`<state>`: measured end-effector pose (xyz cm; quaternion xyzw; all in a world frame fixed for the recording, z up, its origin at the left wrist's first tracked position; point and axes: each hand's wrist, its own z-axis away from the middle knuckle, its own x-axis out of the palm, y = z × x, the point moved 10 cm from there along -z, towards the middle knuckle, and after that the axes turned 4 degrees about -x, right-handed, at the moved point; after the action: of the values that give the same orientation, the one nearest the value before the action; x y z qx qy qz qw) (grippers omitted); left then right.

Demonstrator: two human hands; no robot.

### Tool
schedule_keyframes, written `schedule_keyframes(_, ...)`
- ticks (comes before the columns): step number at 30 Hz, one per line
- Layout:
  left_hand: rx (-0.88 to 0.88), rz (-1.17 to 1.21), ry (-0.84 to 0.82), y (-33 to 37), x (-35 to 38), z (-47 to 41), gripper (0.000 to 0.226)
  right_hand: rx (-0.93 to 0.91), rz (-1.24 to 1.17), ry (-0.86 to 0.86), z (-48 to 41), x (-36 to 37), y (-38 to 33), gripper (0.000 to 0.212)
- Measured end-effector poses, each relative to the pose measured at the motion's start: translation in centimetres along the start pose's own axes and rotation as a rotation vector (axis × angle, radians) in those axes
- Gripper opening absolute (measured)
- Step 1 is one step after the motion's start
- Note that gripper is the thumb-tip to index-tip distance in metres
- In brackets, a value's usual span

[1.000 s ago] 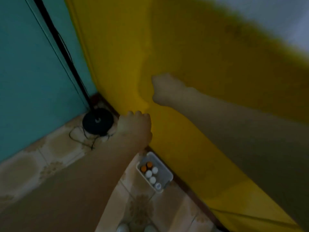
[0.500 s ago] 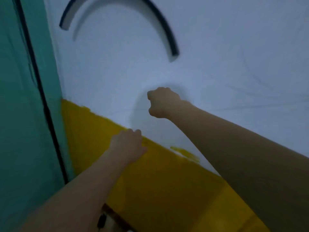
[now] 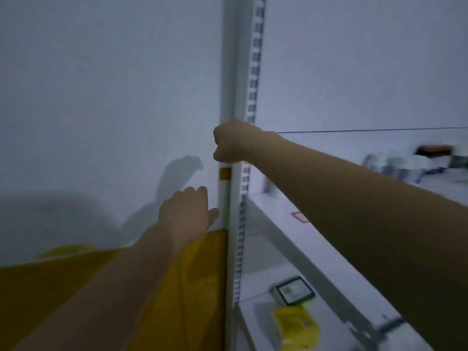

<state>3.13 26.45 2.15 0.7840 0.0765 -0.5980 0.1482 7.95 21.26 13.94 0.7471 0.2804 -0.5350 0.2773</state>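
nearest, on the lower shelf (image 3: 258, 315) at the right, lie a yellow packet (image 3: 296, 325) and a dark-faced box (image 3: 293, 291), both well apart from the hands. further in, the left hand (image 3: 187, 214) hangs open, fingers relaxed and reaching forward, its thumb just beside the white post (image 3: 229, 72) where the yellow wall panel (image 3: 76, 287) ends. above it the right hand (image 3: 233, 141) is closed in a fist right in front of the post, over an orange label (image 3: 225, 173); nothing shows in it, and any wrap round the post's edge is hidden. this looks like taking hold of the post; the next move probably calls for the left hand to close on it below the label, clear of the slotted strip (image 3: 255, 59). blurred goods (image 3: 395, 165) sit far right.
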Motion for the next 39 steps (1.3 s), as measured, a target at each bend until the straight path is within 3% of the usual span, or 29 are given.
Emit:
schedule_keyframes(7,0.457,0.122,-0.014,34.0,0.4,0.5,0.059,0.426,0.047,0.078,17.8,-5.0,27.3,0.009)
schedule_keyframes(11,0.714,0.112,-0.01,52.8,2.1,4.8,0.057,0.625,0.133,0.04,30.2,-6.6,41.3,0.025)
schedule_keyframes(18,0.98,0.231,-0.112,78.0,4.9,12.7,0.046,0.991,0.253,-0.047,51.6,-9.7,60.5,0.022)
schedule_keyframes(24,1.161,0.273,-0.163,94.7,8.1,15.5,0.049,1.221,0.328,-0.102,63.6,-9.9,72.7,0.02)
schedule_keyframes(30,1.243,0.27,-0.119,106.7,9.4,11.9,0.048,1.275,0.382,-0.068,66.3,-10.5,84.5,0.025)
schedule_keyframes(35,1.189,0.212,-0.094,114.4,10.9,5.0,0.052,1.213,0.341,-0.058,63.8,-9.2,95.0,0.027)
schedule_keyframes(39,1.044,0.138,-0.127,118.8,14.4,-1.7,0.055,1.128,0.304,-0.062,60.2,-6.0,103.7,0.024)
